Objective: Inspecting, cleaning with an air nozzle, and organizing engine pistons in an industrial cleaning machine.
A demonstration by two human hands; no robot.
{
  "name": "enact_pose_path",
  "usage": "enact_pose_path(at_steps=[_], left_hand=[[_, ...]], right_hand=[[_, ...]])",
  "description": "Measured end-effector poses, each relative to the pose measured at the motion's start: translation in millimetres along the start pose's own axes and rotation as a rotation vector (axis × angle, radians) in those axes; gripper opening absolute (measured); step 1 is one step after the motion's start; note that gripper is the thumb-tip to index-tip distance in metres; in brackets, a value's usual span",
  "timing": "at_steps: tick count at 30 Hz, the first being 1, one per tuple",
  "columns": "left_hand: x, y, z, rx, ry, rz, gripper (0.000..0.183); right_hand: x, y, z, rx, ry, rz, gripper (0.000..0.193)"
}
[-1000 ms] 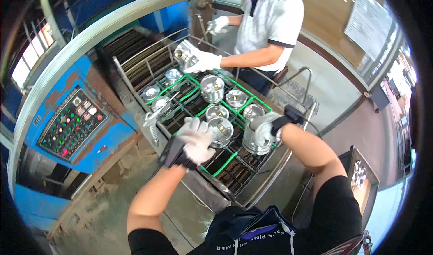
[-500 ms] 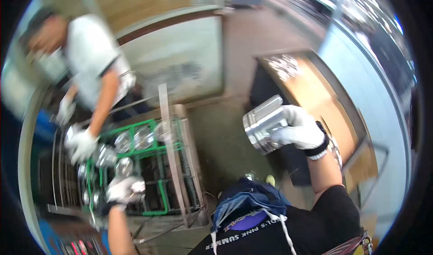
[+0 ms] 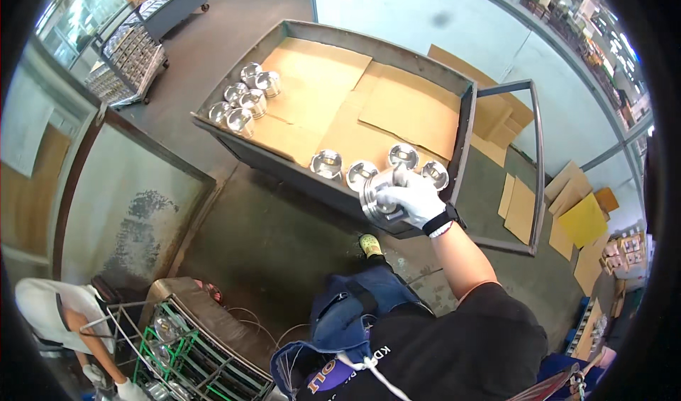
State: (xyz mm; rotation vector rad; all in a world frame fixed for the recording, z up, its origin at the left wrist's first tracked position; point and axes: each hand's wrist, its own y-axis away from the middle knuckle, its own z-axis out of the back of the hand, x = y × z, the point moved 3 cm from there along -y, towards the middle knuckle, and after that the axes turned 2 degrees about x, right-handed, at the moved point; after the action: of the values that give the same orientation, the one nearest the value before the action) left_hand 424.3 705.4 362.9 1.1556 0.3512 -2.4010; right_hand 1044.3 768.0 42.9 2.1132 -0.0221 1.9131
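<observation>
Past the right edge of the cart (image 3: 284, 175) lie cardboard pieces (image 3: 519, 209) and a yellow sheet (image 3: 584, 221). A loaded trolley (image 3: 128, 64) stands beyond the cart's left edge.

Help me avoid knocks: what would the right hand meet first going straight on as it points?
Probably one of the standing pistons just beyond the held piston; depth is unclear, so I can't tell which.

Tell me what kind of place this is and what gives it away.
Probably a factory floor handling engine parts: metal pistons stand in a cart, a green-barred rack holds more shiny metal pieces, and a loaded trolley stands farther off.
</observation>
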Motion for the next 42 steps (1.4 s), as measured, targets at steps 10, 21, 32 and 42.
enact_pose_path(at_steps=[10, 21, 32, 42], left_hand=[[-161, 5, -394, 0.843, 0.384, 0.11, 0.037], [-147, -3, -745, 1.078, -0.564, -0.75, 0.036], [-63, 44, -925, 1.088, -1.116, -1.297, 0.024], [-45, 67, -875, 0.965, -0.834, -1.012, 0.031]], right_hand=[[-62, -185, 126, -0.144, 1.054, 0.057, 0.035], [-166, -261, 103, -0.046, 1.132, -0.237, 0.029], [-157, -237, 107, 0.054, 1.162, -0.186, 0.051], [-165, -249, 102, 0.129, 1.197, -0.362, 0.044]])
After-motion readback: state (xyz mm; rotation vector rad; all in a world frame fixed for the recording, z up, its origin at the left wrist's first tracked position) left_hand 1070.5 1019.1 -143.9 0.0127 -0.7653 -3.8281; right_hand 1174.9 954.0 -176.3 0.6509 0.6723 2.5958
